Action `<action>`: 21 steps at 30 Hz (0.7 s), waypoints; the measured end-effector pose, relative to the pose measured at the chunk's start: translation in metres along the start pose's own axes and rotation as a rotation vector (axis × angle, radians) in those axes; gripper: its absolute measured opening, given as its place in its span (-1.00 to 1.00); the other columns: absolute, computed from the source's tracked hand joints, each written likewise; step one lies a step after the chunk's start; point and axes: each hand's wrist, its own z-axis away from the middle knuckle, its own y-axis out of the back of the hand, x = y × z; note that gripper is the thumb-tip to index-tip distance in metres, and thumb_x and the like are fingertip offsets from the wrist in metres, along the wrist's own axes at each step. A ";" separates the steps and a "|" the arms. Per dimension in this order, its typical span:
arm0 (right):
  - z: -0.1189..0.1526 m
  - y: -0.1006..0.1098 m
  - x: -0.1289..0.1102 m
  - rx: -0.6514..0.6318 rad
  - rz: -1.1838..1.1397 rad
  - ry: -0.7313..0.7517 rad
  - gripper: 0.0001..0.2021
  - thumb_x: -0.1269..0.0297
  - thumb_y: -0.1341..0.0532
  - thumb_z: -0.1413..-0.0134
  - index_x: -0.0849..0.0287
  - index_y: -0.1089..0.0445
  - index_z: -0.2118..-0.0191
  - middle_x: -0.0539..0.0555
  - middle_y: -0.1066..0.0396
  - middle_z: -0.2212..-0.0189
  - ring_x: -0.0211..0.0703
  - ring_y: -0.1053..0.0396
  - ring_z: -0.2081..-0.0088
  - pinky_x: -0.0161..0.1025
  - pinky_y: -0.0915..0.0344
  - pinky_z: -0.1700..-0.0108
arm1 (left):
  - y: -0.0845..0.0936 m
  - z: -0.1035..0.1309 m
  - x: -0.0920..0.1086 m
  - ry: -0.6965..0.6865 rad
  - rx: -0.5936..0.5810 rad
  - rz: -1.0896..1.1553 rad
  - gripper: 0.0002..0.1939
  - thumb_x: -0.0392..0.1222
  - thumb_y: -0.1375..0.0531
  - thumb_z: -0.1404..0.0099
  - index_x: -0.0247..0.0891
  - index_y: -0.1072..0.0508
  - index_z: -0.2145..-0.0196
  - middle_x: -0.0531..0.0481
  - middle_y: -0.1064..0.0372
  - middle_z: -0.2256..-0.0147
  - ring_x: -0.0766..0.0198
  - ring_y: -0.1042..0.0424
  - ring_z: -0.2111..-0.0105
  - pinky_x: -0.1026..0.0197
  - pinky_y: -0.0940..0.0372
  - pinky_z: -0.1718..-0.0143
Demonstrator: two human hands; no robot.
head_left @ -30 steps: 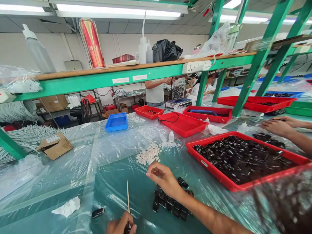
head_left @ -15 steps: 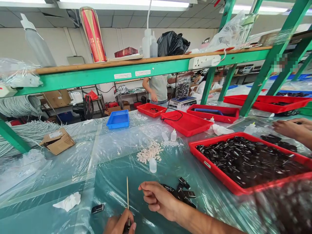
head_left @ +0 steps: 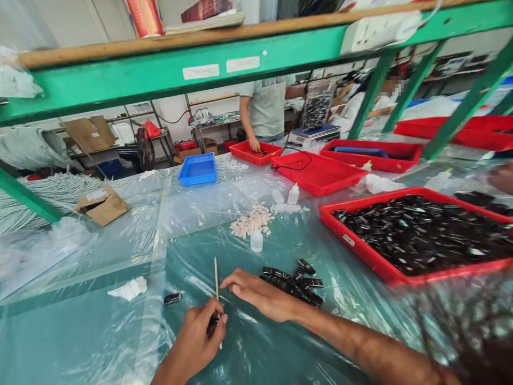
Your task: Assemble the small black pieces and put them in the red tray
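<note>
My left hand (head_left: 200, 331) is closed round a small black piece (head_left: 212, 324) and a thin pointed wooden stick (head_left: 217, 278), whose tip points up and away. Just right of the stick, my right hand (head_left: 256, 293) reaches in with fingers stretched; nothing shows in it, and whether a fingertip touches the stick I cannot tell. A pile of shiny black pieces (head_left: 294, 283) lies beyond my right wrist. One single black piece (head_left: 172, 298) rests left of my hands, near a crumpled white tissue (head_left: 130, 289).
Farther out are pale small parts (head_left: 252, 220), a white cap-like cup (head_left: 256, 241) and a small dropper bottle (head_left: 293, 194). A red tray (head_left: 360, 255) of black pieces stands right, a blue tray (head_left: 197, 170) at the back. A green shelf beam (head_left: 140, 69) crosses above; a person (head_left: 262, 112) works behind.
The view has tilted down, so both hands sit higher in it. My right hand has moved left to the stick, its fingers straightening from a loose curl. My left hand keeps its hold.
</note>
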 end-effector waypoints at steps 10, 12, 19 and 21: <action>0.000 0.041 -0.004 0.052 0.438 0.096 -0.67 0.13 -0.02 -0.59 0.11 -0.50 -0.05 0.12 -0.50 0.03 -0.09 -0.46 0.06 -0.14 -0.38 -0.09 | 0.001 -0.004 0.002 0.038 -0.209 0.129 -0.77 -0.13 -0.03 -0.54 -0.04 -0.44 0.26 0.15 -0.39 0.55 0.15 -0.46 0.54 0.12 -0.40 0.37; 0.003 0.052 -0.005 0.015 0.571 0.091 -0.80 0.28 -0.14 -0.50 0.11 -0.54 0.08 0.12 -0.49 0.08 -0.08 -0.44 0.09 -0.16 -0.34 -0.03 | 0.000 -0.003 0.000 0.038 -0.209 0.129 -0.77 -0.11 -0.03 -0.56 -0.03 -0.44 0.24 0.14 -0.41 0.54 0.15 -0.47 0.52 0.12 -0.41 0.33; 0.008 0.045 0.011 -0.129 0.843 0.042 -0.82 0.53 -0.22 -0.35 0.17 -0.53 0.25 0.12 -0.48 0.18 -0.17 -0.34 0.30 -0.24 -0.08 0.29 | 0.002 -0.004 0.002 0.097 -0.271 0.169 -0.73 -0.03 0.01 -0.59 -0.01 -0.42 0.24 0.14 -0.39 0.54 0.17 -0.40 0.55 0.13 -0.36 0.40; 0.008 0.039 0.012 -0.147 0.899 0.040 -0.80 0.59 -0.21 -0.31 0.17 -0.52 0.25 0.11 -0.48 0.20 -0.19 -0.30 0.35 -0.23 -0.01 0.33 | 0.002 -0.004 0.002 0.096 -0.277 0.171 -0.73 -0.03 0.00 -0.58 -0.01 -0.43 0.24 0.13 -0.38 0.55 0.16 -0.40 0.56 0.13 -0.37 0.42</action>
